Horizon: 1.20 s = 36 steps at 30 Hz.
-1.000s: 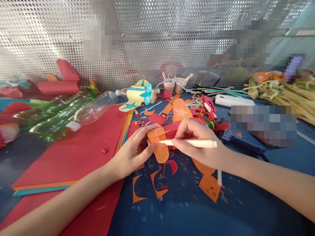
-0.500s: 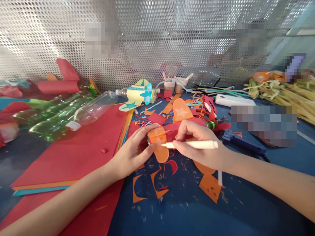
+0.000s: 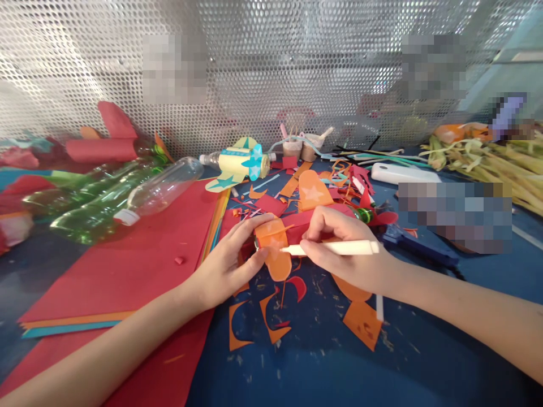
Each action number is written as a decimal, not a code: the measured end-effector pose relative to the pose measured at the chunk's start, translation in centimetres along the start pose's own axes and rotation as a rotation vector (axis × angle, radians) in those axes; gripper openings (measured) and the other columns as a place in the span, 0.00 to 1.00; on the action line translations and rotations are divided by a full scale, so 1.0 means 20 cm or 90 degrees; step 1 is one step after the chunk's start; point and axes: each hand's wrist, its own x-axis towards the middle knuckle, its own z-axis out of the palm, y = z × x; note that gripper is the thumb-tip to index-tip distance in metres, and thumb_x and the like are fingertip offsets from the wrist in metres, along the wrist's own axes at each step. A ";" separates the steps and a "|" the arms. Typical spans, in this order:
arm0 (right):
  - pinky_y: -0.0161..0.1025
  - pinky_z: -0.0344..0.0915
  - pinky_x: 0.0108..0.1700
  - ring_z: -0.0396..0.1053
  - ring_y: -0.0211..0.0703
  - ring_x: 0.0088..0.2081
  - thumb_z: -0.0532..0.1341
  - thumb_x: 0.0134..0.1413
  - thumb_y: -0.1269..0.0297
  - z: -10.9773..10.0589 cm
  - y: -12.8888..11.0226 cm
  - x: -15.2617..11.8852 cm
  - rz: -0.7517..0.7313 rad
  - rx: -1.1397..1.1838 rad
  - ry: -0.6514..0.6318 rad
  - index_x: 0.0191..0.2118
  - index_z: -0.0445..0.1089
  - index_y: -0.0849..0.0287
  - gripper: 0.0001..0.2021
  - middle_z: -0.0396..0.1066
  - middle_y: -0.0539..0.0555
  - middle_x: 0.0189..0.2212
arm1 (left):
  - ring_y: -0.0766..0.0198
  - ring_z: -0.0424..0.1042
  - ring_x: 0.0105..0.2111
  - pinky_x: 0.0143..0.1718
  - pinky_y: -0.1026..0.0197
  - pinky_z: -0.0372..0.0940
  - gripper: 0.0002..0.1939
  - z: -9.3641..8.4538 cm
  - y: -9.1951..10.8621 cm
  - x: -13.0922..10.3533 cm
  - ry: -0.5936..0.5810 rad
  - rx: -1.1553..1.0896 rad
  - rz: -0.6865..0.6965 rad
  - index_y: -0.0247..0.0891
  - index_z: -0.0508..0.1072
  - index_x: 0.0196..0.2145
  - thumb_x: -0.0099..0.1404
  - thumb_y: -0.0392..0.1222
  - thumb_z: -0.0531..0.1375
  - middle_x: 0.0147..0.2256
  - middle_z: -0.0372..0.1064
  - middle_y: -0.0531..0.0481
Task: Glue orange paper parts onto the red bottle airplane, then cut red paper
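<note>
Thumb and fingers of my left hand (image 3: 224, 265) grip an orange propeller-shaped piece (image 3: 279, 268) from its left side. It bears a pale star and sits at the end of a bottle wrapped in red (image 3: 299, 219), whose green neck (image 3: 363, 215) shows on the right. In my right hand (image 3: 365, 274) is a white marker pen (image 3: 352, 247), pinched and held nearly level. The pen's tip points left, at or just beside the star; I cannot tell whether it touches. Below lie curved orange paper offcuts (image 3: 271, 328) and a red scrap (image 3: 299, 288).
Stacked coloured sheets, red on top (image 3: 127, 271), lie left, with clear and green plastic bottles (image 3: 165, 189) beyond. A yellow rocket-like bottle (image 3: 241, 164) and small cups (image 3: 292, 148) stand near the perforated metal panel (image 3: 263, 73). A blue glue gun (image 3: 419, 246) and husks (image 3: 500, 164) are right.
My right hand and the marker pen have shifted very slightly right, with the tip a little farther from my left thumb. My left hand stays in place.
</note>
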 end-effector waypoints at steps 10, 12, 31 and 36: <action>0.30 0.55 0.21 0.57 0.30 0.20 0.60 0.57 0.65 0.00 0.00 0.00 -0.004 -0.009 0.003 0.28 0.55 0.55 0.11 0.61 0.43 0.21 | 0.54 0.56 0.62 0.62 0.50 0.56 0.22 0.00 0.00 0.00 -0.001 -0.004 0.000 0.47 0.54 0.60 0.70 0.46 0.51 0.61 0.58 0.47; 0.29 0.54 0.21 0.57 0.30 0.20 0.60 0.57 0.65 0.00 0.00 0.00 -0.007 -0.020 0.019 0.28 0.56 0.56 0.11 0.61 0.43 0.21 | 0.54 0.56 0.62 0.62 0.50 0.56 0.22 0.00 0.00 0.00 -0.003 -0.004 0.000 0.46 0.54 0.60 0.70 0.46 0.51 0.61 0.57 0.47; 0.29 0.53 0.21 0.57 0.29 0.20 0.60 0.57 0.64 -0.01 -0.01 0.01 -0.022 -0.042 0.018 0.28 0.57 0.56 0.11 0.60 0.43 0.21 | 0.53 0.57 0.62 0.61 0.49 0.57 0.22 0.00 0.01 0.01 -0.001 -0.002 -0.009 0.46 0.55 0.60 0.70 0.46 0.51 0.61 0.59 0.46; 0.29 0.53 0.20 0.56 0.29 0.20 0.61 0.57 0.65 0.00 -0.01 0.01 -0.017 -0.036 0.013 0.28 0.57 0.56 0.11 0.60 0.43 0.21 | 0.53 0.58 0.62 0.61 0.49 0.58 0.22 0.00 0.01 0.01 0.003 0.003 -0.003 0.46 0.55 0.60 0.70 0.47 0.51 0.61 0.59 0.46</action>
